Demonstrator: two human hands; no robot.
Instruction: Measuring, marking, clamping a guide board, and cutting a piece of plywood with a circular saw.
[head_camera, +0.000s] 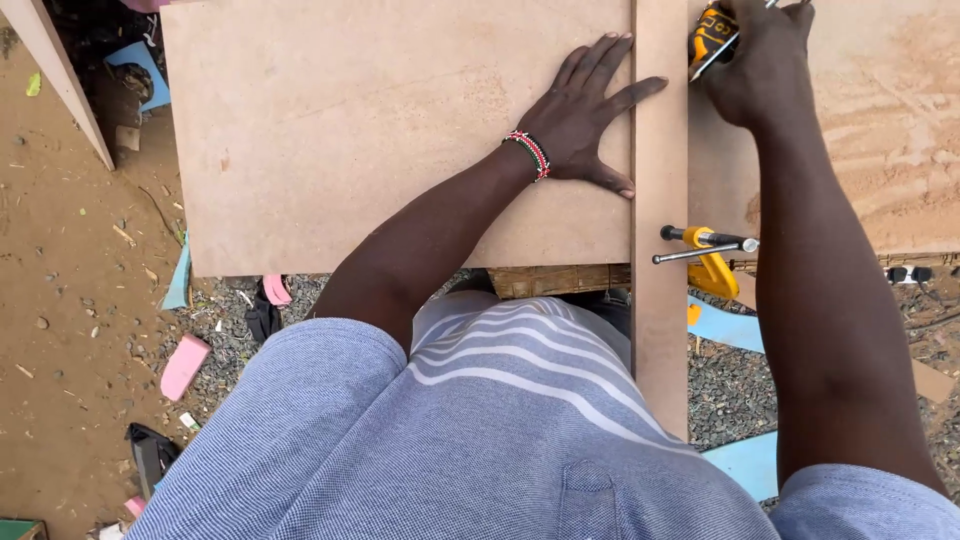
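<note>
left hand flat on brown board, fingers spread, beside upright strip | right hand — fingers closed on yellow tool | yellow clamp — board's near edge

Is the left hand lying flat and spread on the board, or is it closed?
Flat and spread. The left hand rests palm-down on the board, fingers splayed, thumb against the wooden strip.

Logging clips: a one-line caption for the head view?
Left hand flat on board, right hand at yellow clamp by strip.
</note>
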